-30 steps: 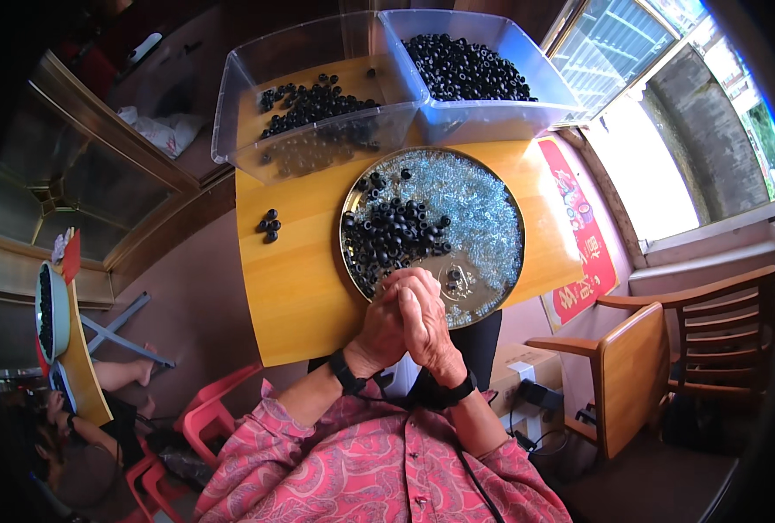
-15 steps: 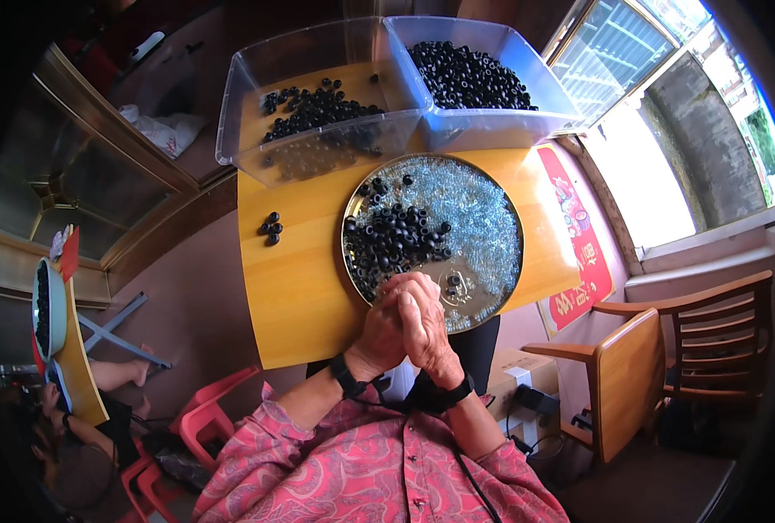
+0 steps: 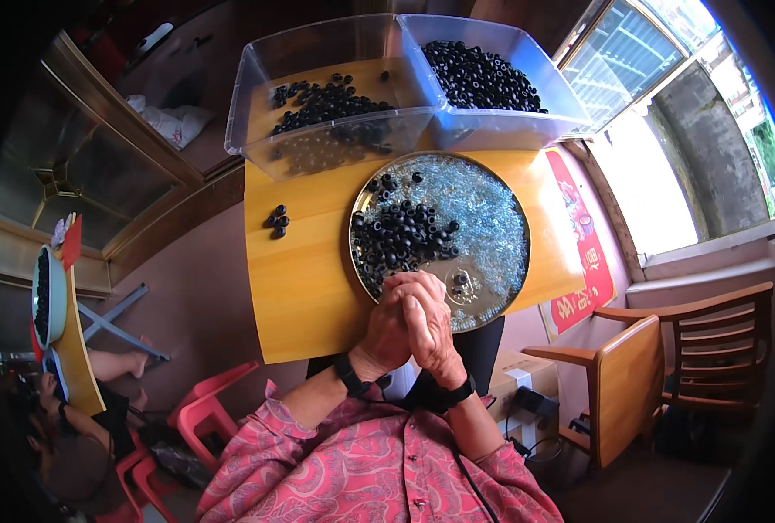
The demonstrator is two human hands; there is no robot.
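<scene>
My left hand (image 3: pixel 381 338) and my right hand (image 3: pixel 434 338) are pressed together at the near rim of a round gold-edged tray (image 3: pixel 460 330). Both are closed, their fingers interlocked or folded over each other; anything between the palms is hidden. In the tray, a heap of round black beads (image 3: pixel 402 231) with holes lies on the left, just beyond my fingertips. Small clear-blue beads (image 3: pixel 483 218) spread over the far and right side. A few black beads (image 3: pixel 461 281) sit on the bare tray bottom right of my hands.
Behind the tray on the yellow table (image 3: pixel 296 305) stand two clear plastic bins, the left bin (image 3: pixel 239 96) and the right bin (image 3: pixel 527 126), both with black beads. Several loose beads (image 3: pixel 277 221) lie at left. A wooden chair (image 3: pixel 627 392) stands right; another person (image 3: pixel 82 427) sits far left.
The table, tray and bins sit slightly further right in the picture, as the view has shifted a little. My hands stay clasped in the same place by the tray's near rim.
</scene>
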